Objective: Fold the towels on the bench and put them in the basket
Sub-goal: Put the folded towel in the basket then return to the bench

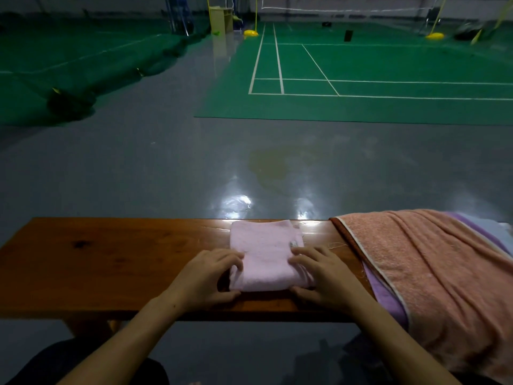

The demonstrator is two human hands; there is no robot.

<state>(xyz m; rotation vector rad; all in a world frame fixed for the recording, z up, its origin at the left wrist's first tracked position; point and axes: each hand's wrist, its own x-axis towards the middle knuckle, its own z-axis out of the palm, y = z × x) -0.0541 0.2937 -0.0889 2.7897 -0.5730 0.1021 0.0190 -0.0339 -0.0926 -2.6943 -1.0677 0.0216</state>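
Fingers of both hands are pinching the soft, light folded pink towel at its side edges near the bench's front edge.

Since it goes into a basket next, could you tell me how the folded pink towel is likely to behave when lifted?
The pink towel looks like soft terry, so it would probably sag and partly unfold unless supported from below. It seems light for its size. On the glossy bench it may slide easily if pushed.
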